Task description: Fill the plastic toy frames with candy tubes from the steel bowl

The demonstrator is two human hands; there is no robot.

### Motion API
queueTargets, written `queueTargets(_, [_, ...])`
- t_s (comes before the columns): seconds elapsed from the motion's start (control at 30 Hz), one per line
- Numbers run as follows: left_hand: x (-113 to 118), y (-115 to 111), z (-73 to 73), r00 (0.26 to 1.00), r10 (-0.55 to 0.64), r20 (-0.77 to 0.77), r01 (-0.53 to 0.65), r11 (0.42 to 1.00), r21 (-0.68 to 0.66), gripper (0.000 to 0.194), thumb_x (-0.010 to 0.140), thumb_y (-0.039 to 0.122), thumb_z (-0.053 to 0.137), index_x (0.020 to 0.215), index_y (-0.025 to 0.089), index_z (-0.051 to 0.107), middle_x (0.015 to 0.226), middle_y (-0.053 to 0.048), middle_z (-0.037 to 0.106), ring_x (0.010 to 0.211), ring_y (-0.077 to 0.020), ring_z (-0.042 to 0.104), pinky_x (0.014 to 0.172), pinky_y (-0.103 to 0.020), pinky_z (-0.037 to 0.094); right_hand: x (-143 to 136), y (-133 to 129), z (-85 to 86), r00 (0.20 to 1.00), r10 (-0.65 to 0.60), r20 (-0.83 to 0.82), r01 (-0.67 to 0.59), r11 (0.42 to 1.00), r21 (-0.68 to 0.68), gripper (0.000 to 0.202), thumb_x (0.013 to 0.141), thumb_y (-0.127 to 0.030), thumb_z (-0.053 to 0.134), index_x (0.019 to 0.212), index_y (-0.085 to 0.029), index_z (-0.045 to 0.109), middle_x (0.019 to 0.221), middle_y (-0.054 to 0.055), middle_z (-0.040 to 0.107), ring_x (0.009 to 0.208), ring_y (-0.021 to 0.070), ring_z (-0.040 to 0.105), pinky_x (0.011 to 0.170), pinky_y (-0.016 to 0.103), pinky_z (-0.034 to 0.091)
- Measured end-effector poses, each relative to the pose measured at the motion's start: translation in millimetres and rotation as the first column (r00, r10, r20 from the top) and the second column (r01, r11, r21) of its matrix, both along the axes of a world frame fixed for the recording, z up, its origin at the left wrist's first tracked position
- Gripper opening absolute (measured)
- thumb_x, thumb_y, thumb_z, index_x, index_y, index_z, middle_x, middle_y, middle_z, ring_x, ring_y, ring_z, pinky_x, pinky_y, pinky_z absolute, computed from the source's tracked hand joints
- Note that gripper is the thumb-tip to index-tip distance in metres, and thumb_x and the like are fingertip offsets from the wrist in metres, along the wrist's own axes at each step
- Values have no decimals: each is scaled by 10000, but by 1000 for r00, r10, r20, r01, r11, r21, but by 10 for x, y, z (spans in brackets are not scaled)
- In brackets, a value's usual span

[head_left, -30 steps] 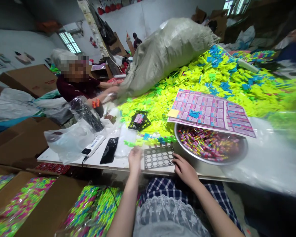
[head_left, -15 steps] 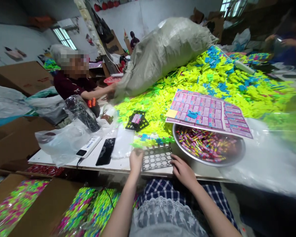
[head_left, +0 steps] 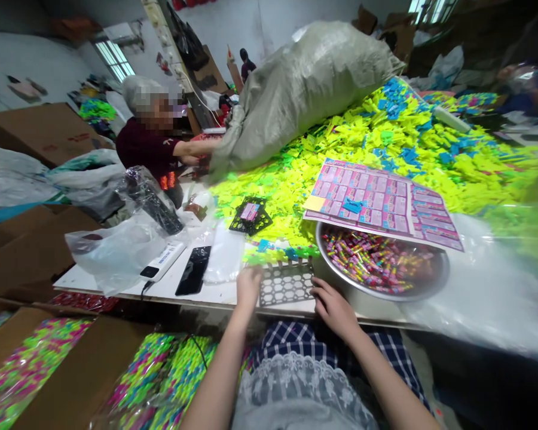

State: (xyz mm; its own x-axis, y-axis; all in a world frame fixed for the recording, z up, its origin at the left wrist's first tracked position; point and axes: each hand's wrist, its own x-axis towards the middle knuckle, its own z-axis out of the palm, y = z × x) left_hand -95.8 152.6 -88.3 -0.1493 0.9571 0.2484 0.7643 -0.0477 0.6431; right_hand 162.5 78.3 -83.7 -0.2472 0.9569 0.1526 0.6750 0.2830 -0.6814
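A dark plate with rows of hexagonal holes (head_left: 291,283) lies on the white table in front of me. Its left edge is pinched by my left hand (head_left: 248,291), whose fingertips are partly hidden. On the opposite edge, my right hand (head_left: 335,306) grips the plate with bent fingers. Just beyond it spreads a large heap of yellow-green and blue plastic pieces (head_left: 291,203). To the right of the plate stands a metal bowl (head_left: 385,294) of small pink wrapped pieces (head_left: 372,257), with printed pink label sheets (head_left: 367,200) across its back rim.
Left of the plate lie clear plastic bags (head_left: 224,257), a black phone (head_left: 192,272) and a white device with a cable (head_left: 164,261). A second perforated plate (head_left: 251,216) rests by the heap. A big grey sack (head_left: 314,89) leans there, and a co-worker (head_left: 146,140) reaches toward it.
The view has shifted slightly. The co-worker leans further toward the sack. Both my hands stay at the plate's edges, and the plate has barely moved.
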Motion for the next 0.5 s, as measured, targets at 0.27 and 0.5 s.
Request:
queueTargets(0.27, [-52, 32, -28, 996, -81, -39, 81, 997, -16, 199, 790, 249, 498, 821, 162, 674, 884, -70, 664, 892, -195, 584, 825, -305, 435, 9, -3, -12, 1000, 9, -16, -9, 1000, 9, 312, 783, -137, 402, 1029, -208, 581, 1335, 39, 434, 1155, 193, 471, 963, 330, 399])
queueTargets(0.5, [-65, 9, -7, 988, -125, -87, 121, 992, -46, 228, 811, 268, 485, 893, 166, 672, 909, -65, 672, 895, -190, 592, 821, -291, 434, 15, -1, -37, 1000, 5, -9, -5, 1000, 0, 330, 773, -132, 396, 1035, -223, 575, 1353, 22, 408, 1149, 195, 477, 954, 326, 407])
